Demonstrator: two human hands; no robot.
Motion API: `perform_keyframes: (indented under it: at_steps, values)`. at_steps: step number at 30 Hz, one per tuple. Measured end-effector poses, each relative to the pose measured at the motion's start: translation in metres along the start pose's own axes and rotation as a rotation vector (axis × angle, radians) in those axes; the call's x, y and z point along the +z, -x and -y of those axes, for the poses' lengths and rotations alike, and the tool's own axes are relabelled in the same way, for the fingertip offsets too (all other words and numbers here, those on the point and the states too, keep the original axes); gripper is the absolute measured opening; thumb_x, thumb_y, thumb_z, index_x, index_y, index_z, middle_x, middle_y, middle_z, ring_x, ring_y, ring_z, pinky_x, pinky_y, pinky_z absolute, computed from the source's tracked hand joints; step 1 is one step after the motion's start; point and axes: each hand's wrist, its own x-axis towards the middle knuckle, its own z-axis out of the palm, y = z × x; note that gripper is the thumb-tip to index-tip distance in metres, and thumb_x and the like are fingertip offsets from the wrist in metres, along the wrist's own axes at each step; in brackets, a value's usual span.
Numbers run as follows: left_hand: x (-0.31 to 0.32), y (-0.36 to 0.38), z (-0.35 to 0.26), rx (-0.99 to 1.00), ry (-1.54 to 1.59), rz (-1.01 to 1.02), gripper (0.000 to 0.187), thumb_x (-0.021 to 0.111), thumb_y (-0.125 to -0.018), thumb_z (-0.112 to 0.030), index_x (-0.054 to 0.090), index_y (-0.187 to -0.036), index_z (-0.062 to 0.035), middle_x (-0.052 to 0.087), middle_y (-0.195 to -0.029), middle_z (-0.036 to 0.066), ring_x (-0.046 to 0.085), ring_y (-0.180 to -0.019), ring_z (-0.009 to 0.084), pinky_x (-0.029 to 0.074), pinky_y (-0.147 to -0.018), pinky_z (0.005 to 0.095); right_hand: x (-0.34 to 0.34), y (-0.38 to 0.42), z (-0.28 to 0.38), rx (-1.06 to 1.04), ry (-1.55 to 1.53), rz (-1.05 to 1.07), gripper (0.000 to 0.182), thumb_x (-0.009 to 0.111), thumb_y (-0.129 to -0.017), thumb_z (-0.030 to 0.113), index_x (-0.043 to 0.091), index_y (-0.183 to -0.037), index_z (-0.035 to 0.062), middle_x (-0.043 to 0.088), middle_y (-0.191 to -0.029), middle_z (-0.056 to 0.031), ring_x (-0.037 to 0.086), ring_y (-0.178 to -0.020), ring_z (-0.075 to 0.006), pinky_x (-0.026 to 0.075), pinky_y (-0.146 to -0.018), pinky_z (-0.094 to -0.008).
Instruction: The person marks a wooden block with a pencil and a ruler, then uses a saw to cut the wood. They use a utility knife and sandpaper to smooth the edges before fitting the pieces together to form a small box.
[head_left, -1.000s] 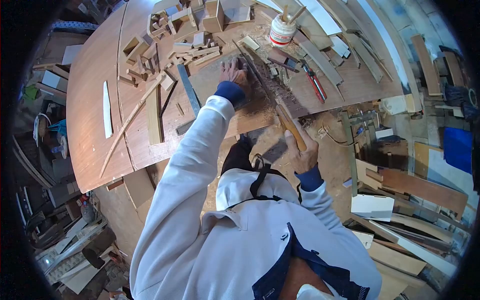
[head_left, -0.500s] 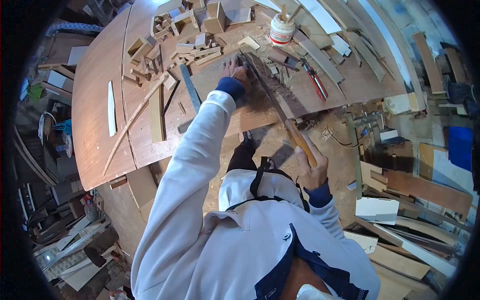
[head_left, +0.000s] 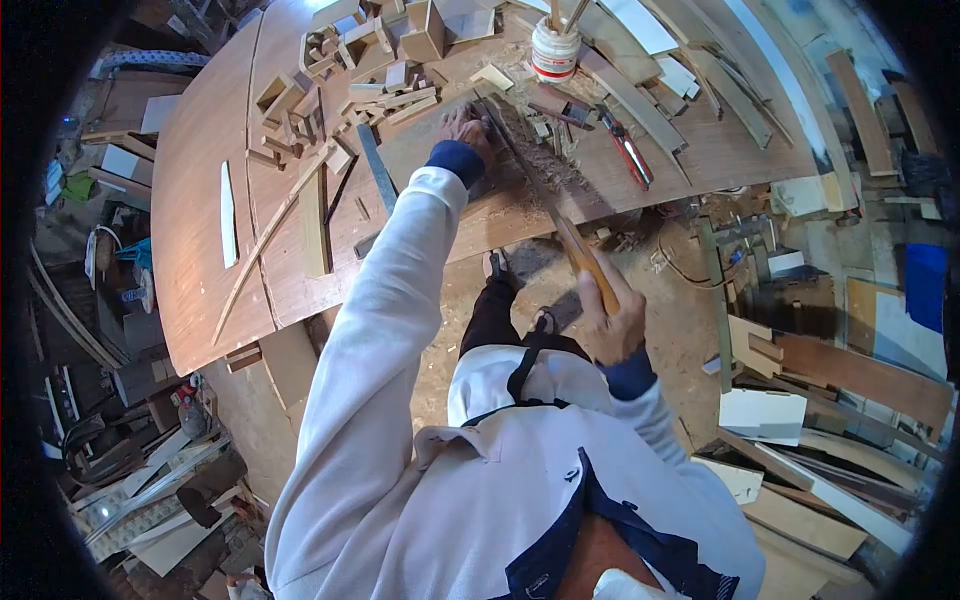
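Note:
My right hand (head_left: 614, 318) is wrapped round the wooden handle of a long file (head_left: 533, 183), its fingers stretched along the handle. The file's narrow dark blade slants up and left across the edge of the table. My left hand (head_left: 466, 132) lies with fingers spread, pressing down on a flat brown board (head_left: 415, 157) close to the blade's far end. What lies directly under the left palm is hidden. Fine wood dust (head_left: 545, 160) is heaped along the blade's right side. A dark straight strip (head_left: 377, 168) rests left of my left forearm.
On the wooden table (head_left: 190, 290) are small wooden boxes (head_left: 368, 45), offcuts, a white tub (head_left: 555, 52) holding sticks and a red-handled tool (head_left: 626, 150). Several boards (head_left: 860, 365) are stacked to the right of the floor. More scrap (head_left: 150, 480) lies at the lower left.
The file and my right hand have shifted slightly forward and left. My left hand stays on the board. The whole view has tilted a little, showing more of my feet.

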Motion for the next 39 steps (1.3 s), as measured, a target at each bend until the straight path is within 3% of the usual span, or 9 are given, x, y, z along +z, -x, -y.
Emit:
perform_keyframes:
  at_steps: [2,8,13,15,23,27,29,35,39]
  values:
    - [0.009,-0.007,0.005,-0.025,0.058,-0.116,0.035,0.059,-0.079,-0.035,0.067,-0.104,-0.0117,0.057,-0.113,0.023,0.049,-0.114,0.0406,0.033,-0.104,0.0473,0.016,-0.023,-0.007,-0.115,0.037,-0.020,0.031,0.057,-0.089,0.019,0.059,-0.114,0.0008,0.064,-0.092,-0.0238,0.065,-0.081,-0.0384,0.052,-0.063,-0.0388]
    - [0.012,-0.008,0.010,0.041,-0.180,-0.016,0.043,0.058,-0.081,-0.040,0.061,-0.114,-0.0125,0.051,-0.123,0.022,0.047,-0.115,0.0406,0.036,-0.101,0.0467,0.017,-0.023,-0.016,-0.121,0.083,-0.011,0.036,0.057,-0.088,0.022,0.057,-0.119,0.0030,0.065,-0.089,-0.0231,0.065,-0.076,-0.0386,0.052,-0.061,-0.0408]
    - [0.027,-0.013,0.018,0.081,-0.149,-0.078,0.046,0.059,-0.080,-0.034,0.057,-0.121,-0.0119,0.051,-0.122,0.024,0.048,-0.114,0.0412,0.037,-0.100,0.0471,-0.006,0.021,-0.020,-0.141,0.094,0.010,0.040,0.058,-0.087,0.020,0.053,-0.125,0.0064,0.066,-0.093,-0.0201,0.065,-0.069,-0.0368,0.052,-0.057,-0.0400]
    - [0.029,-0.016,0.019,-0.015,0.046,-0.042,0.035,0.062,-0.075,-0.028,0.068,-0.097,-0.0009,0.053,-0.122,0.026,0.045,-0.120,0.0413,0.035,-0.103,0.0445,-0.007,0.023,-0.018,-0.096,0.105,-0.008,0.041,0.060,-0.086,0.020,0.053,-0.125,0.0096,0.067,-0.093,-0.0185,0.066,-0.069,-0.0361,0.052,-0.056,-0.0396]
    - [0.038,-0.026,0.028,-0.062,0.199,-0.156,0.034,0.056,-0.081,-0.029,0.066,-0.101,-0.0026,0.049,-0.125,0.026,0.041,-0.121,0.0438,0.033,-0.105,0.0442,0.023,-0.027,-0.026,-0.103,0.119,-0.042,0.039,0.059,-0.085,0.024,0.056,-0.121,0.0079,0.066,-0.089,-0.0204,0.064,-0.070,-0.0393,0.052,-0.057,-0.0413]
    - [0.015,-0.017,0.020,0.022,-0.017,0.034,0.036,0.054,-0.085,-0.031,0.065,-0.105,-0.0033,0.048,-0.127,0.026,0.042,-0.120,0.0431,0.031,-0.105,0.0449,0.021,-0.008,-0.035,-0.096,0.062,-0.034,0.038,0.059,-0.086,0.022,0.056,-0.121,0.0067,0.066,-0.089,-0.0204,0.064,-0.070,-0.0392,0.052,-0.058,-0.0411]
    - [0.021,-0.016,0.020,0.077,-0.185,-0.082,0.035,0.046,-0.093,-0.028,0.061,-0.118,-0.0097,0.049,-0.128,0.025,0.045,-0.117,0.0435,0.036,-0.103,0.0449,-0.001,0.009,-0.024,-0.118,0.026,-0.011,0.038,0.058,-0.087,0.018,0.055,-0.121,0.0034,0.066,-0.091,-0.0215,0.064,-0.070,-0.0387,0.052,-0.059,-0.0408]
    - [0.062,-0.031,0.048,0.103,-0.005,-0.260,0.036,0.053,-0.088,-0.035,0.066,-0.112,-0.0106,0.050,-0.126,0.026,0.046,-0.117,0.0434,0.036,-0.102,0.0447,-0.007,0.018,-0.015,-0.099,0.009,0.004,0.038,0.057,-0.089,0.018,0.054,-0.122,0.0013,0.066,-0.090,-0.0224,0.065,-0.070,-0.0386,0.052,-0.059,-0.0407]
    - [0.000,-0.008,0.001,-0.086,0.056,0.056,0.036,0.047,-0.090,-0.033,0.067,-0.106,-0.0083,0.042,-0.134,0.022,0.039,-0.124,0.0418,0.031,-0.106,0.0430,0.025,-0.033,-0.011,-0.072,0.100,0.045,0.029,0.057,-0.089,0.021,0.057,-0.114,0.0067,0.062,-0.080,-0.0234,0.062,-0.070,-0.0408,0.050,-0.057,-0.0427]
